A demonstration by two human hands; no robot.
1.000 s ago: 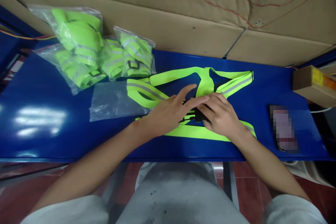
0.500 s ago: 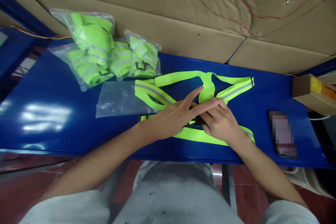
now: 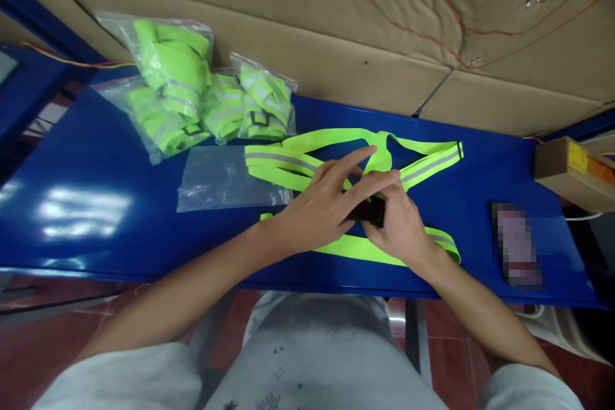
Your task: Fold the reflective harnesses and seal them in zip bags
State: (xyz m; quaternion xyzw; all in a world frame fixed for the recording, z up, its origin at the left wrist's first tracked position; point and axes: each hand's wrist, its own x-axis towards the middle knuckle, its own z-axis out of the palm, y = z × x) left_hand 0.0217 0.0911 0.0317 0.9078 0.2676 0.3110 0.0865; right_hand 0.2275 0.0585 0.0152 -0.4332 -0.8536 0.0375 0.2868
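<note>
Glossy blue table (image 3: 96, 205) against a cardboard wall (image 3: 336, 25); near its front edge my left hand (image 3: 317, 211) and right hand (image 3: 401, 225) each keep a grip clamped on the black buckle (image 3: 373, 210) of the flat neon-green harness (image 3: 384, 141)

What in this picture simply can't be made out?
Head view only:
Black buckle, mostly covered by the left hand and right hand: clipped or open, unclear.
Flat object on the blue table: pixelated.
Cardboard box: cut by the right edge.
Bagged straps: count blurred by plastic.

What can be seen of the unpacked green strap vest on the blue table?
The vest is made of bright yellow-green straps with grey reflective stripes, joined in loops. It lies flat on the blue table, beside a clear bag. The left hand and right hand meet at its black buckle.
</note>
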